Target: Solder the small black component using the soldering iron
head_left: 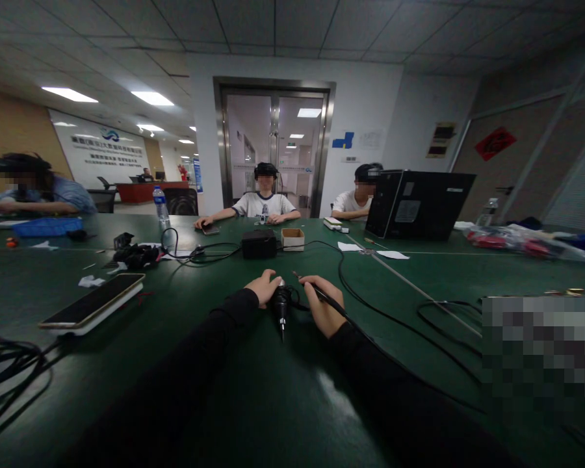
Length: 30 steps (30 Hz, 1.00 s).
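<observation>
My left hand (262,288) is at the far end of a black tapered tool (281,308), with its thumb against the tool's pale end. The tool's pointed metal tip faces toward me, and black cord is bunched around its body. How far the left fingers wrap it is partly hidden. In my right hand (324,302) is a slim pen-shaped corded tool (325,298) that looks like a soldering iron, pinched between closed fingers. Its tip points up and left, close to the black tool's far end, apart from it. Its cable trails back along my right sleeve.
A black box (259,245) and a small open carton (292,240) stand ahead on the green table (244,390). To the left lies a phone (95,302) on a white block. A computer case (419,207) stands right. Cables (394,318) cross the table. Co-workers sit opposite and left.
</observation>
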{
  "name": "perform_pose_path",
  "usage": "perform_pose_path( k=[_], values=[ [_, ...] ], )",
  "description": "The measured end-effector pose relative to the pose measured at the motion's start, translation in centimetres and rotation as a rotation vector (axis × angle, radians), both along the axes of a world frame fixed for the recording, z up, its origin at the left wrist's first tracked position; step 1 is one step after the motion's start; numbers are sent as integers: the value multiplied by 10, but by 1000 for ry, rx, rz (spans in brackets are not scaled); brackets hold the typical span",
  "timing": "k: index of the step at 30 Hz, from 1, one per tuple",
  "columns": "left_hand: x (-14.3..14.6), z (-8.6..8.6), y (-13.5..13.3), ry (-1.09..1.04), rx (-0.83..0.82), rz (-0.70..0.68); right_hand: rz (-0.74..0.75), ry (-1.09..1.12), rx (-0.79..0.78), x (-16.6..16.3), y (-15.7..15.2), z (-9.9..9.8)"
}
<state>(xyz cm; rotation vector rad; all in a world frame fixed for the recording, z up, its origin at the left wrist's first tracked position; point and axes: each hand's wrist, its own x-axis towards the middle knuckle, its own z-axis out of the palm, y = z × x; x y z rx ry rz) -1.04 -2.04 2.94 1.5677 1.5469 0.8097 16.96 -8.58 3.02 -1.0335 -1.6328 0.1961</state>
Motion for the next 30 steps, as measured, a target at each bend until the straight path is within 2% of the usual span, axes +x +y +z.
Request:
perform_pose_path(
  k=[3, 10, 14, 19, 27, 30],
  values=[
    [4, 6, -16, -4, -54, -62, -6, -3, -15, 0, 2, -1],
    [25, 12, -31, 221, 128, -11, -13, 8, -20, 0, 3, -3],
    [14, 18, -39, 255, 84, -76, -15, 12, -32, 0, 0, -2],
    [-47, 22, -63, 260, 105, -62, 11, 14, -17, -1, -3, 0],
    [-161, 24, -144, 290, 52, 111, 23, 14, -29, -4, -7, 3],
    [-201, 23, -166, 331, 57, 99, 36, 4, -30, -6, -7, 3]
  ],
)
